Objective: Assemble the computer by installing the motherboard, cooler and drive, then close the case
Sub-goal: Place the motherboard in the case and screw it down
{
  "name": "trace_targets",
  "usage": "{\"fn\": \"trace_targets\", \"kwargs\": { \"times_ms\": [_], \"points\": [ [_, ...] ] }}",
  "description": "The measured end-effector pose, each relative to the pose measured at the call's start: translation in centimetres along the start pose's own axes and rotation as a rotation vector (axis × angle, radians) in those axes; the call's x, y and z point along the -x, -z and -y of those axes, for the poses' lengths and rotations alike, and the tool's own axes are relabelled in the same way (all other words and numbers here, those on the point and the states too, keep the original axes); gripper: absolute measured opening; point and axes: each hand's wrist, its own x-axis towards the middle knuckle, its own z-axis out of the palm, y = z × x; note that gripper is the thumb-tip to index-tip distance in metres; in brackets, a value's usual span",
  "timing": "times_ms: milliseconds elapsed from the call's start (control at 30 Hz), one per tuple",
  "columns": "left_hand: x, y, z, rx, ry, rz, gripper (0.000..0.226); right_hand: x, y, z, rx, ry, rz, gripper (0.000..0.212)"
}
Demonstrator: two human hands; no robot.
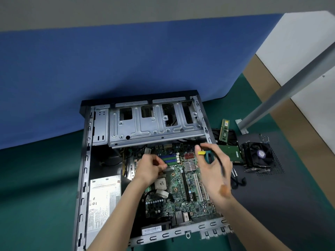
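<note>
Black metal computer case (84, 160) lies open on green table (36, 187), lid off. Green motherboard (181, 183) sits flat inside, beside silver power box (103, 200). Left hand (150, 169) over board, fingers curled; can't tell if holding anything. Right hand (215, 173) grips blurry teal-and-yellow tool (208, 156) above board. Black fan cooler (259, 154), green-faced flat drive (231, 151), green memory stick (224, 130) lie right of case. Blue screen wall (108, 69) behind.

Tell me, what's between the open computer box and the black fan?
In the head view, a green drive lies between the case and the cooler, with a memory stick farther back.
</note>
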Motion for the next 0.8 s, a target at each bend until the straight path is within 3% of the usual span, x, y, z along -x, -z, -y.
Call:
{"fn": "trace_targets", "kwargs": {
  "times_ms": [200, 300, 500, 633, 800],
  "points": [
    [-0.6, -2.4, -0.7, -0.118, -0.071, 0.016, 0.013, -1.8, 0.8, 0.6, 0.153, -0.089, -0.077, 0.028],
    [-1.4, -3.3, -0.9, -0.163, -0.113, -0.018, 0.019, -3.3, 1.0, 1.0, 0.283, -0.039, -0.091, 0.023],
    [-3.1, -5.4, -1.6, -0.321, -0.214, -0.031, 0.018, -6.9, 1.6, 0.2, 0.593, 0.101, -0.152, 0.045],
    [-3.4, -6.7, -0.4, -0.484, -0.287, -0.053, 0.005, -6.8, 0.8, -1.0, 0.51, 0.12, -0.093, 0.044],
    [-2.8, -6.5, 0.9, -0.412, -0.343, -0.038, 0.004, -8.3, 0.6, -1.0, 0.342, 0.001, -0.019, 0.046]
  ]
}}
